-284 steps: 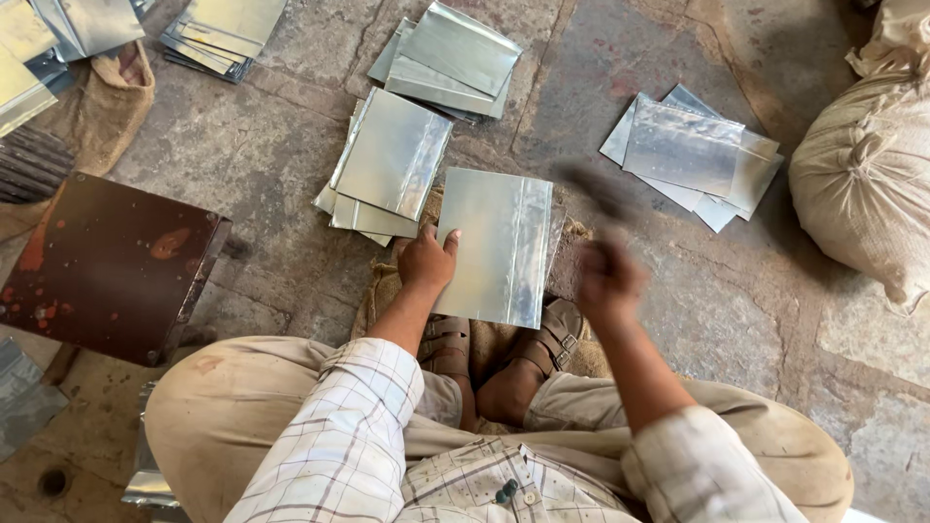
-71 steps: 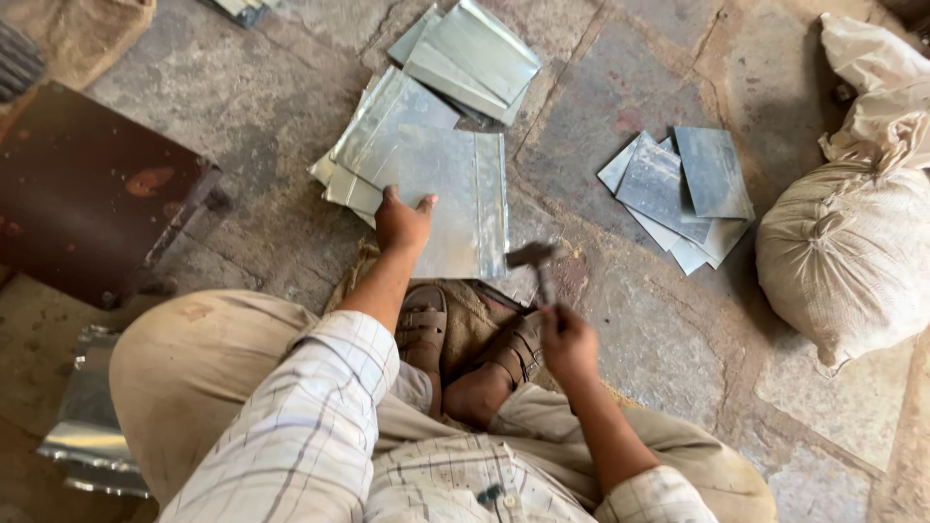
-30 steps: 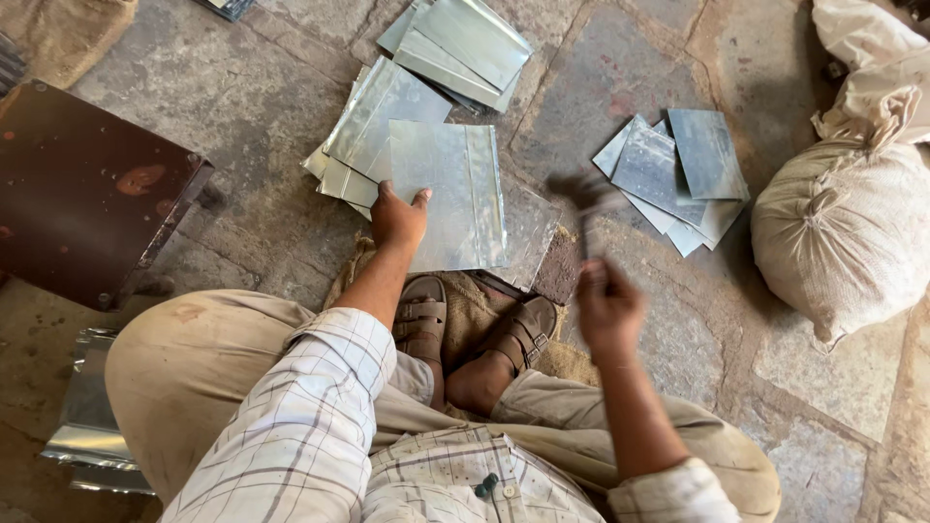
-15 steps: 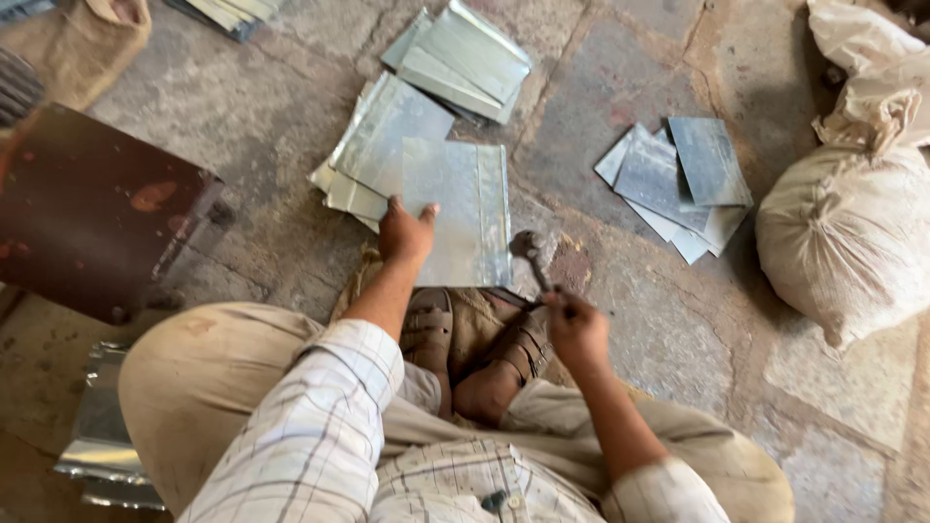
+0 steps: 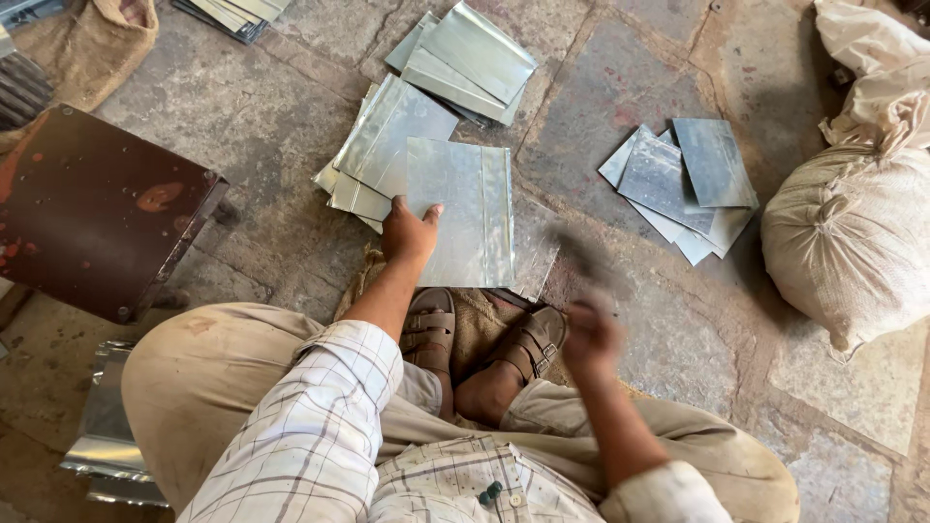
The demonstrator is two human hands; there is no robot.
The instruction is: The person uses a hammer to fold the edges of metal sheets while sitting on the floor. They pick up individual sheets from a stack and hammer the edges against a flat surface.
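My left hand (image 5: 410,230) presses flat on the near left corner of a shiny metal sheet (image 5: 467,208) that lies on the stone floor in front of my feet. A folded seam runs down the sheet's right side. My right hand (image 5: 589,334) is shut on a hammer (image 5: 579,260), raised above the sheet's right edge and blurred by motion. I sit cross-legged in sandals on a piece of sacking.
Piles of metal sheets lie beyond (image 5: 471,56), under the held sheet at left (image 5: 383,145) and to the right (image 5: 683,184). A rusty dark metal box (image 5: 92,208) stands at left. Stuffed sacks (image 5: 852,242) sit at right. Bent shiny sheets (image 5: 102,436) lie by my left knee.
The hammer went down onto the sheet's right edge half a second ago and is now lifted again, blurred. My left hand stays on the sheet.
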